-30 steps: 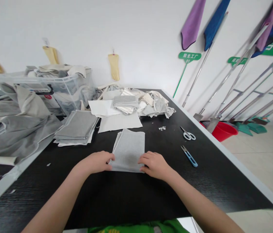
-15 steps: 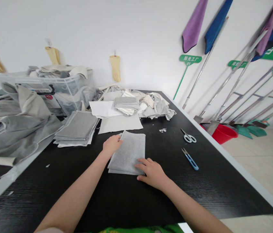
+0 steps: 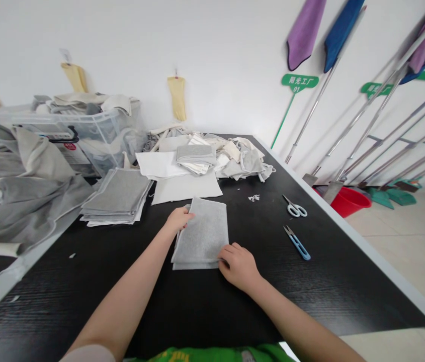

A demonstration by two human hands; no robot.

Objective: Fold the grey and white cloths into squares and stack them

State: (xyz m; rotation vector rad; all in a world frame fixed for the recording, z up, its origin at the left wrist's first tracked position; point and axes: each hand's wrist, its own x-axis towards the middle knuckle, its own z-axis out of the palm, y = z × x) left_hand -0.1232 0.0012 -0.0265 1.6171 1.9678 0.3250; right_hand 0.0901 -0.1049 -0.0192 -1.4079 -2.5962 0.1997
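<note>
Grey rectangular cloths (image 3: 201, 229) lie in a small stack in front of me, their lower edges slightly offset. My left hand (image 3: 180, 219) grips the stack's left edge near its upper corner, thumb on top and fingers partly hidden beneath. At the lower right corner, my right hand (image 3: 238, 264) has its fingers curled and pinched on the edge of the top cloth. A taller pile of grey cloths (image 3: 119, 193) sits to the left, and a white cloth sheet (image 3: 185, 187) lies just beyond.
White-handled scissors (image 3: 295, 207) and blue thread snips (image 3: 298, 244) lie at the right. Behind are a heap of scraps (image 3: 242, 158) and a clear plastic bin (image 3: 102, 125) full of fabric. Loose grey fabric (image 3: 27, 201) covers the left. A red bucket (image 3: 350, 201) stands on the floor.
My right hand has gone from lying spread on the cloth to pinching its lower right corner. My left hand keeps its hold on the left edge. The view has shifted slightly.
</note>
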